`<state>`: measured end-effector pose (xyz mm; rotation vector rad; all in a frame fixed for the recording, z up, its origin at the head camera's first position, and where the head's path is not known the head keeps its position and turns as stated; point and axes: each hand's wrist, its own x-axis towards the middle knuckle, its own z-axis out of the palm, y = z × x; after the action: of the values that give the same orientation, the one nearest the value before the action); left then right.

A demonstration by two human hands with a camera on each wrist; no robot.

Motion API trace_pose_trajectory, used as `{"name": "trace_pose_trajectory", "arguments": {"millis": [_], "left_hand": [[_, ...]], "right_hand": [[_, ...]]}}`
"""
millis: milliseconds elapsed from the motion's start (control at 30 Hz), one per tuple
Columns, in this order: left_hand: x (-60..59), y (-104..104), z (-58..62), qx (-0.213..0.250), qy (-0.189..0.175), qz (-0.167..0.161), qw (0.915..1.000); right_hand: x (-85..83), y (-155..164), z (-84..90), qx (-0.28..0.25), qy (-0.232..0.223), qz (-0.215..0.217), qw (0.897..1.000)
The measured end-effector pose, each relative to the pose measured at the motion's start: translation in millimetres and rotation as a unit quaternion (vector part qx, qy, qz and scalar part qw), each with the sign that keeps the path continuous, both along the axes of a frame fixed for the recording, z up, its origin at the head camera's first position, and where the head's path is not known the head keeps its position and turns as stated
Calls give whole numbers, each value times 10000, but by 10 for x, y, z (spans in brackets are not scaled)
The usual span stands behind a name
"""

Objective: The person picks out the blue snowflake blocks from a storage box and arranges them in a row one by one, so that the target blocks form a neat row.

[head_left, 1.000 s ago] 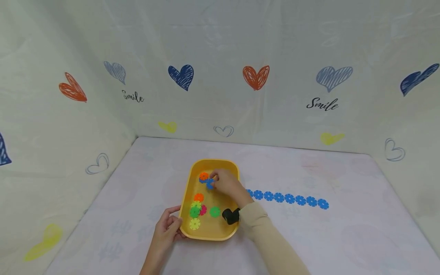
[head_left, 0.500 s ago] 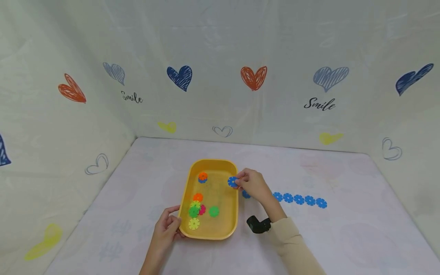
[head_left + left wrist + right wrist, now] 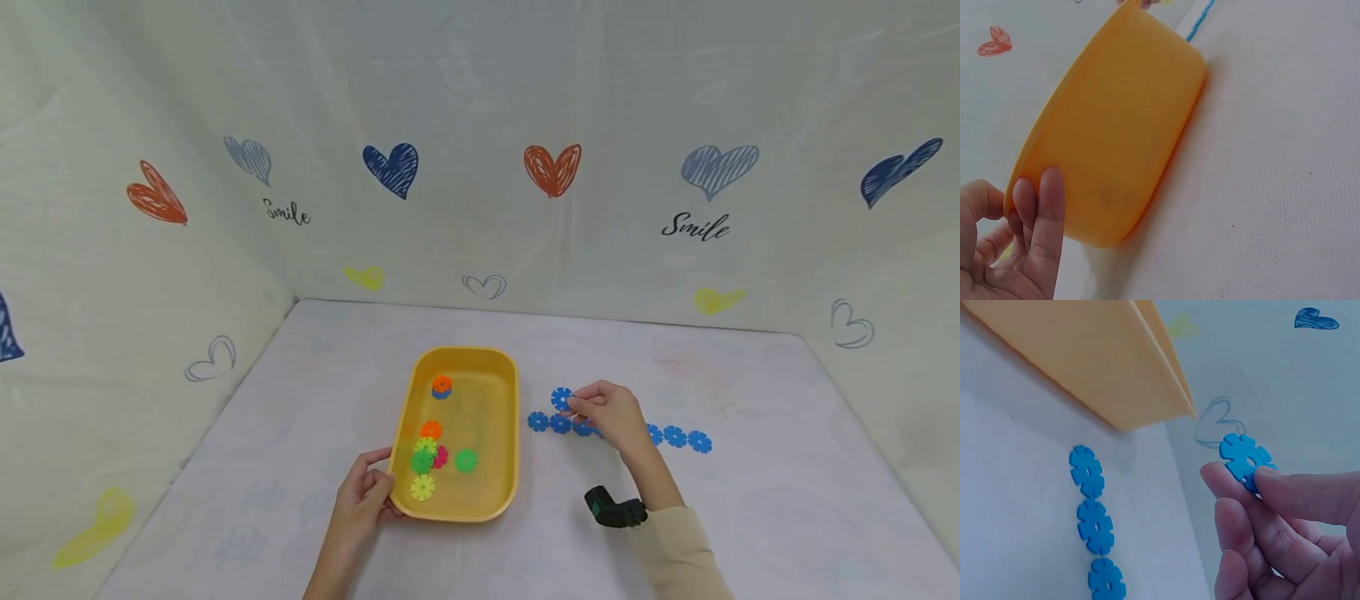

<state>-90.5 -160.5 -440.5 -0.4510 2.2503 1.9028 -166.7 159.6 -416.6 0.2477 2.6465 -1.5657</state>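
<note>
Between thumb and fingertips my right hand (image 3: 611, 414) pinches a blue notched plastic disc (image 3: 562, 399), raised over a row of similar discs. In the right wrist view this pinched disc (image 3: 1246, 459) shows its slots and centre hole. The row of blue discs (image 3: 675, 437) lies on the table, partly hidden behind my right hand. My left hand (image 3: 363, 493) grips the near left corner of a yellow tray (image 3: 517, 433), thumb at the rim and fingers along the outer wall, as the left wrist view of the tray (image 3: 1116, 125) shows.
Inside the tray are an orange disc (image 3: 442, 384) over a blue one, a lone green disc (image 3: 466, 461), a yellow disc (image 3: 423, 487) and several overlapping coloured ones. A black wrist camera (image 3: 615, 508) sits on my right wrist. A heart-printed sheet (image 3: 480, 208) rises behind the table.
My right hand took a blue disc from inside the tray and carried it rightward past the rim, over the row. My left hand has stayed on the tray.
</note>
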Motion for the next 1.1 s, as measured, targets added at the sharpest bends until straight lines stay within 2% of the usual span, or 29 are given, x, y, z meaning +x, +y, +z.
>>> {"name": "trace_pose_trajectory", "arguments": {"millis": [67,100,300,400,867,1100], "left_hand": [[0,2,3,-5,-17,-19,10000],[0,2,4,-20,-21,-23,10000],[0,2,4,-50,-40,-35,10000],[-3,4,-2,37,-32,-20,10000],[-7,0,0,62,-13,-8,10000],[-10,-2,-15,87,-99,-10,9999]], "right_hand": [[6,109,-62,-86,-6,-74,9999],[-14,187,-155,-74,-10,-113,9999],[-191,718,-877,295,-59,-617,9976],[-179,899,-1014,409,-114,-815,9958],[163,1433,-947,395,-389,-1494,9872],[310,1620,-917,372,-790,-1875,9784]]}}
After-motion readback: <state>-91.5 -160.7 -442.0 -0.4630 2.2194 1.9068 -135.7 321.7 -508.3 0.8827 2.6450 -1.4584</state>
